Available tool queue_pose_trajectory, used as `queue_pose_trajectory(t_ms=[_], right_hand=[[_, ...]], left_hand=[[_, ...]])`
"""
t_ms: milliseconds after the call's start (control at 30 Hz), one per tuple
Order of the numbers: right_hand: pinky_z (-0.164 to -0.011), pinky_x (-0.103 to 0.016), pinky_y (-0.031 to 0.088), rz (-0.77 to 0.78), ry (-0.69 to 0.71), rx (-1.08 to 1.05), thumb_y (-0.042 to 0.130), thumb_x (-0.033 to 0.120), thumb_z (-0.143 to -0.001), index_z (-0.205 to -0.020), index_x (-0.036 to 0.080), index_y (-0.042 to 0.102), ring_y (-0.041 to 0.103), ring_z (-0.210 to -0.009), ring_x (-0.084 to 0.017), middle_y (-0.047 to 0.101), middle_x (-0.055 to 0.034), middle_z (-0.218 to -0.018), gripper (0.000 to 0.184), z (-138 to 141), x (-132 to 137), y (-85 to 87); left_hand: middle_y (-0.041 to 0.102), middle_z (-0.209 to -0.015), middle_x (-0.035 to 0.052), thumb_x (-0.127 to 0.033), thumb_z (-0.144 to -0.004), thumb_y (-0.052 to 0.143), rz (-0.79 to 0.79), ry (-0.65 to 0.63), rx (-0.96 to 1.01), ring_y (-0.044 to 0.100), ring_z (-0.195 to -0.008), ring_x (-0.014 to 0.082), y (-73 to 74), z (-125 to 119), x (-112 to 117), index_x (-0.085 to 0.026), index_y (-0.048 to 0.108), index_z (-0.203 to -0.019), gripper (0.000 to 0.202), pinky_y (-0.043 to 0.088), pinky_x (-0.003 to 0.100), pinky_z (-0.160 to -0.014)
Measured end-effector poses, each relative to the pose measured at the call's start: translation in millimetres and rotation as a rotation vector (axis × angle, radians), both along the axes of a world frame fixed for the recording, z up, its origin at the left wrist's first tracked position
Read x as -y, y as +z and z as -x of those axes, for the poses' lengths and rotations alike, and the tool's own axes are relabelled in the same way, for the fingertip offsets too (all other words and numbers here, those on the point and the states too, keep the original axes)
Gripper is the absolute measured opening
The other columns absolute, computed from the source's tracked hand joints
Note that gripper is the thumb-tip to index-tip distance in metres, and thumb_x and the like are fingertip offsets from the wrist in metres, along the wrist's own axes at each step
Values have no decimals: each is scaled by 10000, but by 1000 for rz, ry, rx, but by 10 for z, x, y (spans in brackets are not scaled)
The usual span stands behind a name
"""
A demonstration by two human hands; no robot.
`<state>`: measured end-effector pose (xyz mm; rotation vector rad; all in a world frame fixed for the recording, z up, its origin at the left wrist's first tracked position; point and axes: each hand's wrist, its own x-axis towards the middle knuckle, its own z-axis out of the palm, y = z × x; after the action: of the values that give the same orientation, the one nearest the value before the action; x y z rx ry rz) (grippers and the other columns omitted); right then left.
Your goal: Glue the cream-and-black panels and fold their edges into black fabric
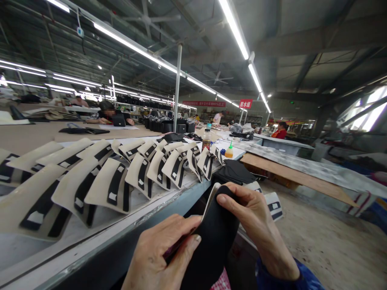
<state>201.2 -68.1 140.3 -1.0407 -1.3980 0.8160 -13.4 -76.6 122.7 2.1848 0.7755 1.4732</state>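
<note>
Between my hands, in front of my body, is a black leather-like panel [215,233] with a pale backing showing along its left edge. My left hand [169,245] pinches that edge between thumb and fingers. At the rounded top corner, my right hand [246,209] grips the panel, thumb on the black face. Left of my hands, on the table, stand rows of curved cream pieces [104,189], each with black strips and many with a small white patch. Just beyond my right hand lies a stack of black pieces [232,171].
The table's front edge [157,213] runs diagonally on my left. A yellow glue bottle [229,151] and a jar with a blue lid [207,139] stand farther back. Cream pieces [273,205] hang right of my right hand. A person [113,114] sits across the table.
</note>
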Motion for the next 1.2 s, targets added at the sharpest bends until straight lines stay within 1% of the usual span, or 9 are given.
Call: queue_pose_trajectory(t_ms=[133,267,433,533,667,800,900,1033,1200], right_hand=[[-567,-190,418,-71,-52,81,758,420,-837,-764,199,723,566,-662,-119,656,24,-728,235,21,15,34],[-567,-193,426,-283,-164,210,712,301,-858,-727,208,702,591,-665,-116,674,24,-760,162,71,18,72],[-587,-165,468,-521,-274,351,695,190,-866,-702,208,657,619,-648,-95,702,31,-776,170,162,64,81],[-625,-150,501,-619,-258,396,699,147,-871,-734,207,657,639,-669,-91,717,24,-814,155,161,99,78],[-735,-205,561,-542,-89,387,691,208,-920,-843,231,734,707,-829,-148,753,-14,-950,91,36,118,63],[-784,-284,592,-470,44,295,720,302,-920,-898,259,780,730,-962,-223,768,-55,-1032,77,-90,113,19],[-769,-273,594,-468,54,250,770,305,-881,-871,274,785,740,-933,-217,777,-40,-996,36,-104,124,-8],[-732,-270,599,-454,53,200,794,332,-855,-801,263,777,745,-854,-208,779,-34,-940,89,-56,171,-15],[-657,-228,600,-474,-62,125,841,312,-804,-741,232,727,743,-762,-180,765,-38,-965,152,-43,217,-40]], left_hand=[[707,-754,-89,-184,-890,671,62,-44,14,723,-705,104,14,-34,7,-407,741,-1136,339,560,123,-693],[708,-727,-108,-167,-865,673,110,-63,76,714,-677,98,28,-70,-18,-447,752,-1101,374,548,107,-652],[735,-718,-52,-305,-876,657,344,-67,75,738,-740,164,13,-136,-103,-330,811,-965,181,565,162,-630],[722,-674,-32,-328,-846,663,400,-11,149,691,-639,165,-12,-231,-159,-284,825,-878,171,535,191,-552],[698,-610,-43,-281,-855,647,318,25,195,657,-563,158,-79,-313,-203,-290,827,-860,180,505,214,-514],[752,-701,-62,-241,-904,634,197,18,136,738,-705,152,-139,-279,-189,-316,812,-936,195,544,184,-605],[768,-760,-64,-231,-925,621,162,-2,87,746,-756,137,-138,-242,-150,-318,802,-971,206,550,167,-666],[761,-743,-80,-240,-929,620,171,-36,50,730,-691,118,-124,-205,-100,-334,796,-984,207,534,160,-647],[716,-676,-46,-312,-935,603,264,-21,24,750,-761,184,-168,-144,-99,-303,804,-961,203,542,200,-606]])
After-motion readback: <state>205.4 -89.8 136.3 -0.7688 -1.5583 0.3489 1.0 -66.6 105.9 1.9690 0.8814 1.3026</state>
